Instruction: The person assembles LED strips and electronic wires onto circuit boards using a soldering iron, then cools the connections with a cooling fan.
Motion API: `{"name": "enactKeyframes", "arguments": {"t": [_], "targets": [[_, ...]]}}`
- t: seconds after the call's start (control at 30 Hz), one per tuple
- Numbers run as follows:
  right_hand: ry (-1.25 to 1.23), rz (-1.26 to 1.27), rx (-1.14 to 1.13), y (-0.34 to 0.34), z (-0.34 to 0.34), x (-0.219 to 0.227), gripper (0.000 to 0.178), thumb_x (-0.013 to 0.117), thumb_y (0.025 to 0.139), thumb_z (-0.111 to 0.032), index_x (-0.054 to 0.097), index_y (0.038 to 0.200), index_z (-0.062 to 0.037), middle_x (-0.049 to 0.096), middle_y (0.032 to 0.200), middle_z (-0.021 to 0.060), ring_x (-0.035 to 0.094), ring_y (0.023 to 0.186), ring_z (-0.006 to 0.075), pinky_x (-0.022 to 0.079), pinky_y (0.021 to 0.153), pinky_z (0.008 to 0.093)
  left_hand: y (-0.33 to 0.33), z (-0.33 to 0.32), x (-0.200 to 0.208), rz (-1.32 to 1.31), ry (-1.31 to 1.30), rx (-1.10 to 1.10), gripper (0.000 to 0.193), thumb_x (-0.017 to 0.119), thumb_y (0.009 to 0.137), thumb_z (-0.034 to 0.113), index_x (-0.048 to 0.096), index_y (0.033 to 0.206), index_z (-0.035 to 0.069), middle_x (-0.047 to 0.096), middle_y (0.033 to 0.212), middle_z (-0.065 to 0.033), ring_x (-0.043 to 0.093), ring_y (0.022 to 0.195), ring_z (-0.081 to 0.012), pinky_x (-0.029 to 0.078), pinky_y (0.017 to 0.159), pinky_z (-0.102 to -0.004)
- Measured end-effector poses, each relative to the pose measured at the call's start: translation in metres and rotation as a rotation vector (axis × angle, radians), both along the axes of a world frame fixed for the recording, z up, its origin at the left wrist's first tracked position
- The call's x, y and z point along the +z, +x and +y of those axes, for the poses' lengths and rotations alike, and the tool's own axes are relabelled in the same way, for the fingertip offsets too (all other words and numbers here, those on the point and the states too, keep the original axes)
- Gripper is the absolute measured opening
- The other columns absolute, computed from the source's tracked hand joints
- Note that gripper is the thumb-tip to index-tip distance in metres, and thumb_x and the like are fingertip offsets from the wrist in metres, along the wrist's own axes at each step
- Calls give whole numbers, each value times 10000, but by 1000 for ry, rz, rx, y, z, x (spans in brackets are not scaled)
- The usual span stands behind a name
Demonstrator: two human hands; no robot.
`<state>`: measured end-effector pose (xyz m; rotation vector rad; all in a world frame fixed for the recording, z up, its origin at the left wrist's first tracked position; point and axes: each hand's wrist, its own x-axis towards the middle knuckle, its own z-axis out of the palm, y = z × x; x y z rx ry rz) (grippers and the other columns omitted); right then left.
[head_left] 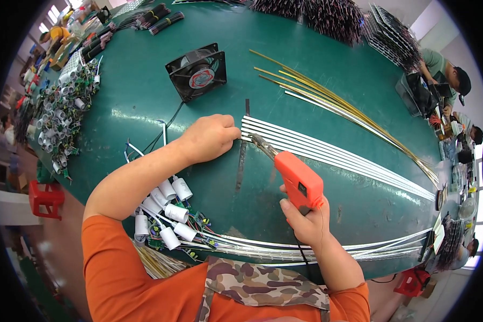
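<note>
My right hand [308,221] grips an orange pistol-shaped soldering tool [298,180], whose metal tip touches the near end of several white strips [327,153] lying side by side on the green table [145,96]. On the left ends of those strips rests my left hand [212,137], fingers curled and pressing down. A narrow dark strip [242,155] lies across the table just under that hand.
White cylindrical capacitors with small green boards and wires [166,212] lie by my left elbow. A black square fan [197,71] sits beyond my hand. Gold and white rods [338,104] fan out to the right. More capacitors [59,118] pile at left. Other people work at far right.
</note>
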<state>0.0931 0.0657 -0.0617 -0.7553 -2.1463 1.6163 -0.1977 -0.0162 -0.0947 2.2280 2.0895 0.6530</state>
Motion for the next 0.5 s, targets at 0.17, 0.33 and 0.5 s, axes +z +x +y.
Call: {"name": "enactKeyframes", "arguments": {"t": [0.17, 0.33, 0.5], "targets": [[-30, 41, -11, -7, -2, -6, 394, 686, 810, -87, 575, 1179, -6, 672, 1018, 98, 639, 902, 190, 493, 812, 309, 2, -1, -2, -2, 11, -5, 46, 607, 754, 79, 625, 795, 79, 550, 798, -94, 585, 771, -301, 494, 664, -426], [-71, 60, -9, -13, -3, -6, 391, 688, 814, -102, 575, 1176, -7, 670, 1004, 101, 639, 895, 195, 497, 792, 317, 0, 0, -2, 12, 14, -9, 44, 606, 749, 73, 624, 789, 76, 547, 792, -93, 583, 775, -302, 493, 661, -428], [110, 99, 15, -14, -1, -13, 383, 693, 810, -108, 580, 1164, -15, 664, 969, 103, 643, 860, 203, 504, 756, 316, 0, 1, -2, 8, 33, -9, 45, 606, 744, 70, 625, 784, 74, 543, 782, -97, 580, 771, -306, 490, 658, -429]]}}
